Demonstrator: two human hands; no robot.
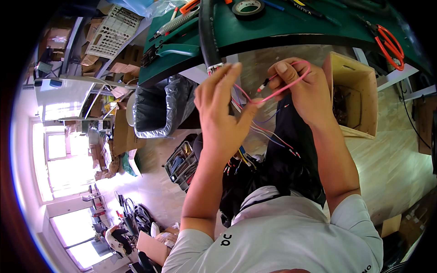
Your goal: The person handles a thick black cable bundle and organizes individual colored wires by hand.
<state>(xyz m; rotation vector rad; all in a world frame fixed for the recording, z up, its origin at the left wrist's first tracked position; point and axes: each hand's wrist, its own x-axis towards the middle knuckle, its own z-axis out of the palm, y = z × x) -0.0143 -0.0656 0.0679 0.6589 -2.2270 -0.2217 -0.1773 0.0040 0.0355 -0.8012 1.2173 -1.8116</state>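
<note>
A thick black cable hangs over the green bench's front edge, its end fanning into thin coloured wires. My right hand pinches a looped pink wire; a short black connector shows by its fingertips. My left hand is beside the cable end, fingers stretched upward and apart from the thumb, which touches the bottom of the pink loop. More wire ends hang below, between my forearms.
The bench holds black tape, green-handled tools and red scissors. Below are a lined bin, a wooden box and a tool caddy. Cluttered shelves stand left.
</note>
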